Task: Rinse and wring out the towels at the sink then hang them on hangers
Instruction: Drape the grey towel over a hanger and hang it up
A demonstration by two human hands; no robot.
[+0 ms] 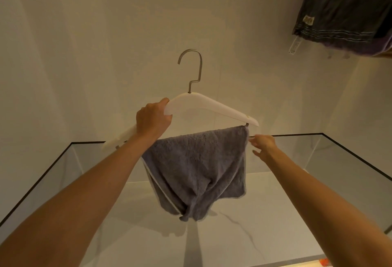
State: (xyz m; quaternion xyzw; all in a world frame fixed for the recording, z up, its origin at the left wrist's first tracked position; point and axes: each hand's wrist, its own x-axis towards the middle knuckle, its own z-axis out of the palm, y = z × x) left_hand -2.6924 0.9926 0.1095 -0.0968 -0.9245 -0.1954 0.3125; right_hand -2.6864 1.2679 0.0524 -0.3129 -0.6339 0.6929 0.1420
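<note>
The grey towel (197, 160) already drapes over the white hanger (212, 105) at centre frame. The left hand (151, 118) has its grip clamped on the hanger. The right hand (264, 145) touches the towel's edge, grip unclear. Hanging it up likely remains.

Bare left grip (151, 118), bare right grip (264, 147), forearms (84, 182) unsleeved to frame edge

Hanger (212, 105) partly behind left hand (151, 118)
</note>
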